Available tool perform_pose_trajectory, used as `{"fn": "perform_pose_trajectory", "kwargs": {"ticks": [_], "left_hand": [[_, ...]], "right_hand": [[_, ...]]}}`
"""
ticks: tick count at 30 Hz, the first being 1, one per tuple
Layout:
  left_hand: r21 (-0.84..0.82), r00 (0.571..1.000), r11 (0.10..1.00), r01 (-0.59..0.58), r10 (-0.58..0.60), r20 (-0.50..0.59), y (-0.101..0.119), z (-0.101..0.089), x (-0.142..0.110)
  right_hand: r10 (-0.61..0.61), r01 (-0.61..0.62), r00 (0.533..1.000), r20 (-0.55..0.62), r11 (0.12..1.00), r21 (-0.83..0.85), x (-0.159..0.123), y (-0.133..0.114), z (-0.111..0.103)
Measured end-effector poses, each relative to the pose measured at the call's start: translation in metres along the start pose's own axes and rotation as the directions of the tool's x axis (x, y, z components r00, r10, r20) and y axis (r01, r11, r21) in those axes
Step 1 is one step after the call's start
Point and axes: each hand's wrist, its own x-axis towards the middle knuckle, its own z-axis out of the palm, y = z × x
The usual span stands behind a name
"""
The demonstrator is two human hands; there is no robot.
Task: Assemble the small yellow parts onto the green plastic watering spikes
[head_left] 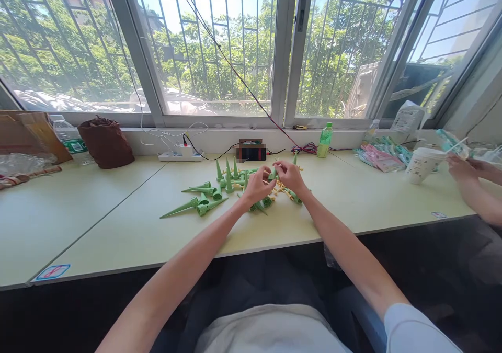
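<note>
My left hand (258,185) and my right hand (289,177) meet over a heap of green cone-shaped plastic spikes (212,192) on the pale table (117,227). Both hands are closed in a pinch around one small green piece (272,174) held between them. Small yellow-orange parts (281,188) lie scattered under the hands. Some spikes stand upright behind my left hand, others lie flat to its left. One long spike (178,208) points toward the table's front left.
A brown bag (105,143), a water bottle (72,141) and a cardboard box (29,133) sit at the back left. A power strip (179,155), a small black device (251,151) and a green bottle (324,140) line the sill. Another person's hands (463,169) work at the right near a paper cup (422,164).
</note>
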Motion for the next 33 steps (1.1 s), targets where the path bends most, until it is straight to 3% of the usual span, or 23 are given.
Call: {"fn": "perform_pose_trajectory", "kwargs": {"ticks": [6,21,25,30,33], "left_hand": [[-0.007,0.998,0.998,0.066,-0.065,0.022,-0.006,0.0,0.001],[-0.176,0.986,0.982,0.068,-0.039,0.162,-0.02,0.001,0.004],[-0.236,0.976,0.963,0.132,-0.086,0.199,-0.021,0.002,0.004],[-0.275,0.969,0.933,0.234,-0.2,0.143,-0.02,0.003,0.004],[-0.255,0.965,0.932,0.259,-0.239,0.11,-0.02,0.003,0.004]], "right_hand": [[0.0,-0.001,1.0,0.021,0.999,0.038,-0.001,0.002,0.001],[-0.005,0.004,0.999,0.046,1.0,0.028,-0.001,0.004,0.002],[-0.014,0.011,0.999,0.044,0.998,0.059,-0.002,0.001,0.002],[0.049,-0.04,0.997,-0.056,0.988,0.151,-0.002,0.0,0.002],[0.05,-0.046,0.998,-0.046,0.995,0.088,0.0,0.004,0.0]]}}
